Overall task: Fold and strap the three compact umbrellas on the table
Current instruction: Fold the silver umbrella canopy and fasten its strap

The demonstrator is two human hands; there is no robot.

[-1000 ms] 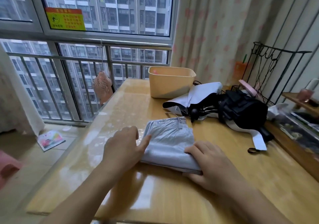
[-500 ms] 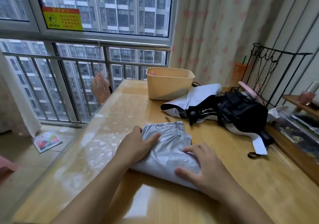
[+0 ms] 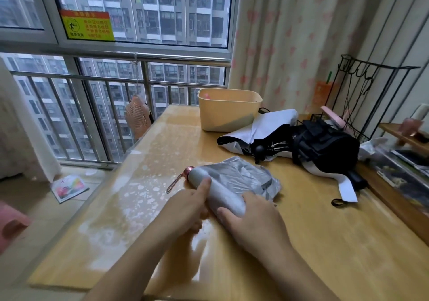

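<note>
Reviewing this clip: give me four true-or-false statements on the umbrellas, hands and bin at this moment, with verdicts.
1. The left hand and the right hand both grip the silver-grey compact umbrella. True.
2. The beige rectangular plastic bin lies tipped over. False: it stands upright on the wooden table.
3. The black fabric umbrella is neatly strapped. False: it lies loose and crumpled.
4. The silver-grey umbrella's pink metallic cap shows beyond the left hand. True.

Glossy wooden table [image 3: 325,242] carries: beige plastic bin [image 3: 228,112] far centre; white-and-black umbrella [image 3: 262,126] and black umbrella [image 3: 325,147] right; silver umbrella [image 3: 239,180] near centre.
</note>
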